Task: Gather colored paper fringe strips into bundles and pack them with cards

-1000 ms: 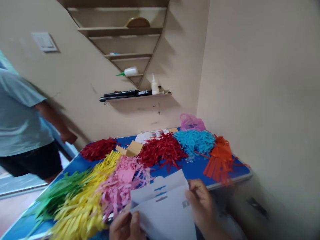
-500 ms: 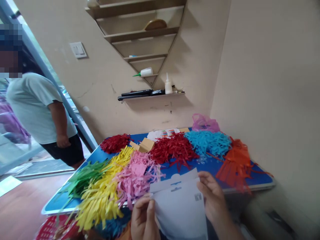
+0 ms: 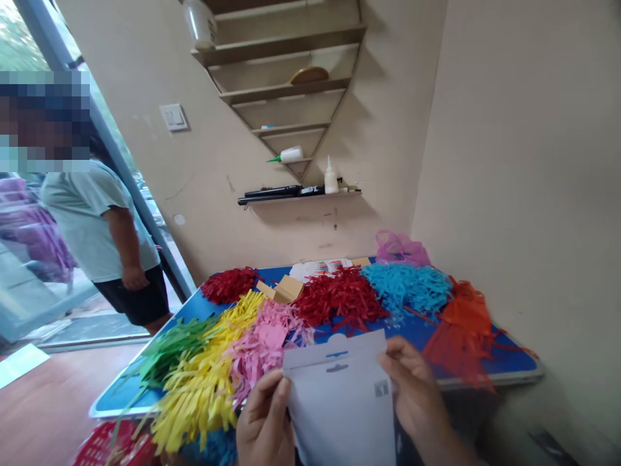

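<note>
Between my hands is a flat white cardboard package with a hanging slot, a raised top flap and a small grey mark near its right edge. My left hand pinches its upper left side between thumb and fingers. At the upper right edge, my right hand grips it the same way. The package's lower end runs out of view. Just beyond it on the table lie pink paper fringe and dark red fringe.
The blue table also carries yellow fringe, green fringe, light blue fringe, orange fringe and a cardboard piece. A red basket sits below left. A person stands by the doorway.
The package and my left hand have shifted slightly left in view. Its top flap now lines up more closely with the body behind the slot. The camera view has tilted up a little.
</note>
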{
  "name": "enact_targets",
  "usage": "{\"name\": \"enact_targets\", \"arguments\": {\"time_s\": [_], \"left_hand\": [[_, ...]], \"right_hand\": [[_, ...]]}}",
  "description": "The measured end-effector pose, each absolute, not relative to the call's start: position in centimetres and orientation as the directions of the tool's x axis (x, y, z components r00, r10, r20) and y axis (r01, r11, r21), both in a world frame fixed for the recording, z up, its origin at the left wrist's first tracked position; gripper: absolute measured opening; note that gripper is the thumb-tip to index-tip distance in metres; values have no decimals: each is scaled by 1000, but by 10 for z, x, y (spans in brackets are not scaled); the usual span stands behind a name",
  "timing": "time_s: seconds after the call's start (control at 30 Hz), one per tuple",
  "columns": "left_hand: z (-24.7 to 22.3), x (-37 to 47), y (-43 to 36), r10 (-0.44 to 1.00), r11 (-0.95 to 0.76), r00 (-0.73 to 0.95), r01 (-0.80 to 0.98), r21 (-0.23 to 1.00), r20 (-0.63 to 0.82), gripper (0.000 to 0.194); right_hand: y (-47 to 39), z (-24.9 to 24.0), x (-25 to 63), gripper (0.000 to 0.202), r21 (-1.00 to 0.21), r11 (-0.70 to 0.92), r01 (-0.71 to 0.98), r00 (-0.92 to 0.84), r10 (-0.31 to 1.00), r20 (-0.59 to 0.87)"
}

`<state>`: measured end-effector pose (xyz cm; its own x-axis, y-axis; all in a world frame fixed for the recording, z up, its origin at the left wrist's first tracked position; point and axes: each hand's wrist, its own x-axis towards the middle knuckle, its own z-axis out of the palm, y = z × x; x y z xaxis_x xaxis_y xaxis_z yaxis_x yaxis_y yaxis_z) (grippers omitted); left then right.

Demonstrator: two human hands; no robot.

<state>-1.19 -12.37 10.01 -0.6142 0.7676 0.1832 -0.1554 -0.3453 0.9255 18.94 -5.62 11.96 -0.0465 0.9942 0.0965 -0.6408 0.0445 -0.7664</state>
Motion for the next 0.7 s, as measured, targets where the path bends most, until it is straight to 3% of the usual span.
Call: {"name": "enact_targets", "arguments": {"time_s": [0.2,0.3,0.4,0.5,0.7], "left_hand": [[112,-30,-118,813,-304,-511,34,952,278,44],[124,-36,-106,819,-322,-460,127,938,343,36],[132,-37,-101,845,-370,-355,152,917,400,25],[132,-38,-103,872,-369,-270,184,911,407,17],[140,-48,-94,836,-428,-256,249,869,485,14]], "right_hand": [[-40,126,201,26,-849,121,-515,-209,942,261],[-24,127,204,32,-875,207,-437,-223,918,329],[-14,124,205,18,-893,253,-372,-232,906,354],[-10,119,206,6,-892,298,-340,-281,873,399],[-9,135,213,6,-852,389,-349,-346,792,503]]}}
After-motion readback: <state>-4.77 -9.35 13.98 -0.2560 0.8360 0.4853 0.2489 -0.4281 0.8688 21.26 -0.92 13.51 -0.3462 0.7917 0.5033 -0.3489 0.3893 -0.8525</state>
